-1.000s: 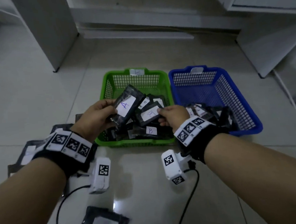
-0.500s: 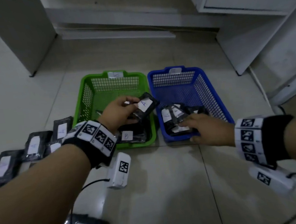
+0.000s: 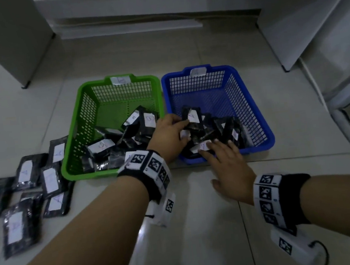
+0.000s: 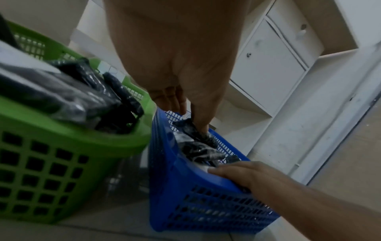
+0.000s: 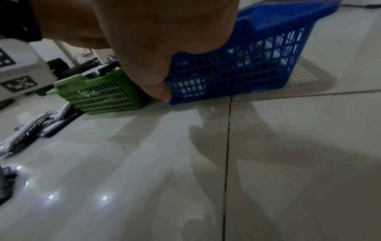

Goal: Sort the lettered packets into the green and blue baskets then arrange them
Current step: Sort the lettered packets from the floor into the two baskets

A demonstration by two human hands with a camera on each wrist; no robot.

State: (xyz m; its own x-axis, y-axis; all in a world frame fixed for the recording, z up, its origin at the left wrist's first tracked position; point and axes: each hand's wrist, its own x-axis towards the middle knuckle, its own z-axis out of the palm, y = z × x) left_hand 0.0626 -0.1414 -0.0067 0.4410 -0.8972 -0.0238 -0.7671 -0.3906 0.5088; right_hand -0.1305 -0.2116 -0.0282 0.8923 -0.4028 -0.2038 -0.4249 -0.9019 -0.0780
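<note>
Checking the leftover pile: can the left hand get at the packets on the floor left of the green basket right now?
Probably not right away: the left hand is holding an A packet over the blue basket. The floor packets lie uncovered and unblocked.

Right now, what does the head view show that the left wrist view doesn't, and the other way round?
Only the head view shows the loose packets lying on the floor left of the green basket, the paper tags on both baskets' far rims, and the A label on the packet that the left hand holds. Only the left wrist view shows the white cabinet doors beyond the baskets. Both show the left hand pinching that packet over the blue basket while the right hand rests on its near rim.
</note>
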